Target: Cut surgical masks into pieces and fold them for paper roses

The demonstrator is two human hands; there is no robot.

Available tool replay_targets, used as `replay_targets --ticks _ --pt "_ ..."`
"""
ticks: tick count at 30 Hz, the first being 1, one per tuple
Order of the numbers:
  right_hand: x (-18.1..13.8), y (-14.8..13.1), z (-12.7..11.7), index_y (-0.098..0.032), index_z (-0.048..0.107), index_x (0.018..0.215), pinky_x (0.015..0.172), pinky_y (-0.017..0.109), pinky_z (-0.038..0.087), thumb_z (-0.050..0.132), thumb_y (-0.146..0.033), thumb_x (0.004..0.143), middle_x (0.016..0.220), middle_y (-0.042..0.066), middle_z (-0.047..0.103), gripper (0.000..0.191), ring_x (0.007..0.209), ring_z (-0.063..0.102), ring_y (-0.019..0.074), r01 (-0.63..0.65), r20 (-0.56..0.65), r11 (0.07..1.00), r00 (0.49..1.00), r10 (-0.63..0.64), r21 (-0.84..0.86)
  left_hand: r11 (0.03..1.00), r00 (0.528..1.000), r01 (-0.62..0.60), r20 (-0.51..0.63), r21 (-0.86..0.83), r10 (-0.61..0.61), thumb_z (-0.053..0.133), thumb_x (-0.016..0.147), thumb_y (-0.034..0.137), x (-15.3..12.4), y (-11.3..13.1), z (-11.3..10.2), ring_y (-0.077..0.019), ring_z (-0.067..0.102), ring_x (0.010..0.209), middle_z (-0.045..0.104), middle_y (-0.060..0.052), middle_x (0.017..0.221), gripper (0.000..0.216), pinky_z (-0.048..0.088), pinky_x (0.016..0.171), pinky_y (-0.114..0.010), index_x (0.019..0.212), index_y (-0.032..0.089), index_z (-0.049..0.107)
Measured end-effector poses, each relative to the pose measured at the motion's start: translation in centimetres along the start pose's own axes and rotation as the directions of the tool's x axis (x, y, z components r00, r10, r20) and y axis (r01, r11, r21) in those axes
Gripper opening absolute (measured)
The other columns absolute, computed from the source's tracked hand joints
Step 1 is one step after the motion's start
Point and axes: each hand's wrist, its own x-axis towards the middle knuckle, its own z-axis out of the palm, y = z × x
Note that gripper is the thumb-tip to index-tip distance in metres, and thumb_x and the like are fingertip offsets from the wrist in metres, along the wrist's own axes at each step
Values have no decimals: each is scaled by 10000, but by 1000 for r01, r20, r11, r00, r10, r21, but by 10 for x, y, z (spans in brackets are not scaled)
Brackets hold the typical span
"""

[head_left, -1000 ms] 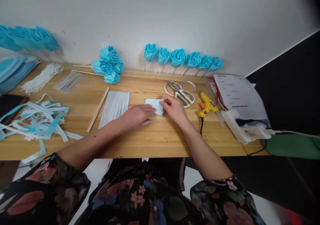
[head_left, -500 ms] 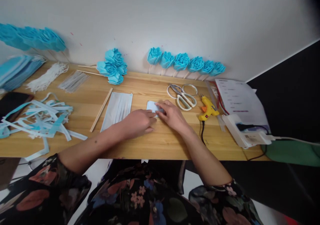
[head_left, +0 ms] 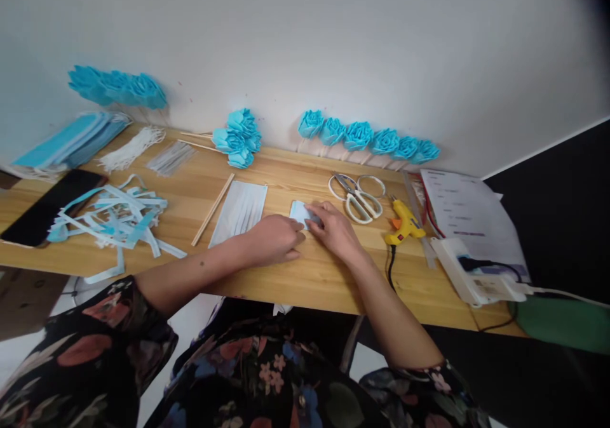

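Between my hands a small, pale blue folded piece of mask fabric (head_left: 298,211) lies on the wooden table. My right hand (head_left: 336,230) pinches its right edge with thumb and fingers. Curled in from the left, my left hand (head_left: 276,237) is closed, its fingertips at the near left edge of the piece; some of its fingers are hidden. A flat blue face mask (head_left: 242,206) lies just beyond my left wrist. White-handled scissors (head_left: 361,204) rest a little beyond my right hand, and a yellow glue gun (head_left: 404,221) lies to its right.
Blue fabric flowers (head_left: 358,136) on sticks lean along the wall. Cut strips (head_left: 126,215), a phone (head_left: 50,209), stacked masks (head_left: 79,139), white ear loops (head_left: 133,148), thin wires (head_left: 170,158) and wooden sticks (head_left: 213,210) lie left. A power strip (head_left: 469,272) and papers (head_left: 469,218) sit right.
The view has turned left, so the table's things appear shifted right and more of the phone shows. Both hands stay at the fabric piece, with little change in their hold.
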Motion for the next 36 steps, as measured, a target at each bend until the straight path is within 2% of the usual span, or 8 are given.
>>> replay_targets --ticks 5,10,14,23,28,30,33,36 --pt "1 -2 0 -190 675 1299 875 384 520 583 -248 932 1095 121 671 382 969 651 259 -2 -2 998 1000 2 -67 952 992 107 -38 -286 -123 576 945 353 -21 -33 -18 -209 711 1037 761 -68 1195 298 492 862 -294 1167 217 722" --pt "0 -10 -2 -155 680 1288 860 384 532 560 -239 946 1141 147 681 372 984 670 275 4 18 984 1000 0 -177 876 873 465 -100 -126 -478 524 958 388 -56 -46 -23 -215 694 816 779 -78 931 307 420 678 -287 984 193 760" --pt "-3 -19 -12 -189 702 1246 806 386 532 542 -271 966 1129 134 697 332 993 672 286 38 -72 971 996 -57 -236 813 810 583 -75 -6 -582 579 922 380 -68 -34 -1 -261 685 881 732 -117 1051 281 418 670 -308 1056 176 719" --pt "-6 -50 -26 -216 763 1084 833 369 530 569 -320 955 992 79 756 255 891 697 217 116 -129 968 988 -88 224 710 655 576 -291 -405 -697 561 885 289 -65 -39 22 -188 613 709 709 -55 791 157 394 640 -295 832 184 664" --pt "10 -64 -4 -253 696 1259 859 390 565 607 -591 904 1168 91 750 498 1013 712 231 -164 183 609 983 31 776 708 486 337 -529 -621 -696 592 877 306 -51 -33 4 -138 567 626 657 -15 722 151 411 593 -261 837 169 644" --pt "20 -71 2 -256 703 1220 888 379 563 610 -700 850 1163 81 755 585 1017 715 221 -221 225 378 974 34 899 797 519 270 -615 -540 -593 594 893 275 -38 -19 -1 -149 598 677 673 -34 762 139 441 632 -275 838 163 654" --pt "33 -76 3 -215 743 1010 830 332 563 728 -690 749 1022 64 785 542 941 722 213 -214 198 201 975 98 956 924 674 116 -655 -363 -342 579 934 251 -19 0 -4 -194 659 838 736 -73 906 157 501 756 -328 890 176 709" --pt "40 -71 -1 -193 736 874 741 297 554 849 -586 641 876 34 790 471 821 718 195 -155 107 167 959 262 974 941 647 45 -708 -337 -284 571 958 262 -9 2 -11 -225 669 1022 751 -96 1081 182 511 933 -396 951 195 740"
